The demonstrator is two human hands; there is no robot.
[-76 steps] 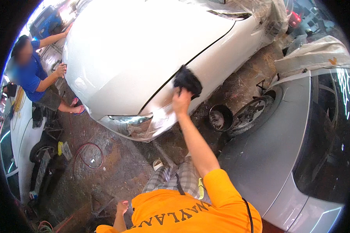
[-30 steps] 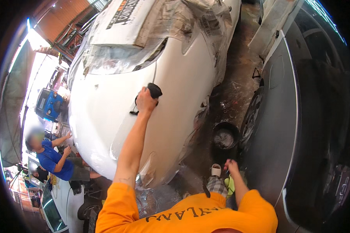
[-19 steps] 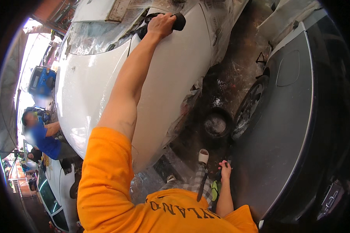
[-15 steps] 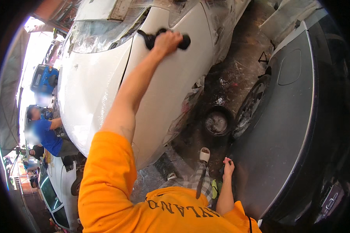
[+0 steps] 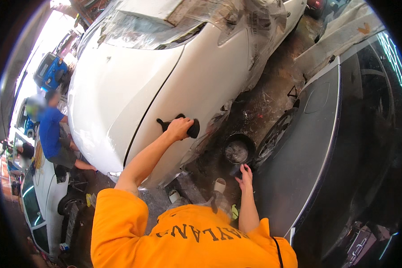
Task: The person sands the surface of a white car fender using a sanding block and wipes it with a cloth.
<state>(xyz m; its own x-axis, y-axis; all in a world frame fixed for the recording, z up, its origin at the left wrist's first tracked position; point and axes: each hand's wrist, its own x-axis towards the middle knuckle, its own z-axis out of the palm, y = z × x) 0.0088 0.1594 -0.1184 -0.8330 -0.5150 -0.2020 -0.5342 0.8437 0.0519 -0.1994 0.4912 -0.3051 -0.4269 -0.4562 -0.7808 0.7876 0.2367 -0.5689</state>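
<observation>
My left hand grips a bunched black cloth against the front fender of a white car, beside the seam along its hood. Lower right, my right hand has its fingers curled around a small dark object too unclear to name, near a round black bucket with murky contents. The white car's windshield area is covered in clear plastic sheeting, with a large flat board over it.
A dark grey car stands close on my right. A co-worker in blue bends by the white car's front at left, near another white vehicle and a blue one. A small metal stand sits between the cars.
The black cloth was in my right hand earliest, then in my left. It travelled up toward the windshield, then came back down the fender. My right hand has risen toward the bucket.
</observation>
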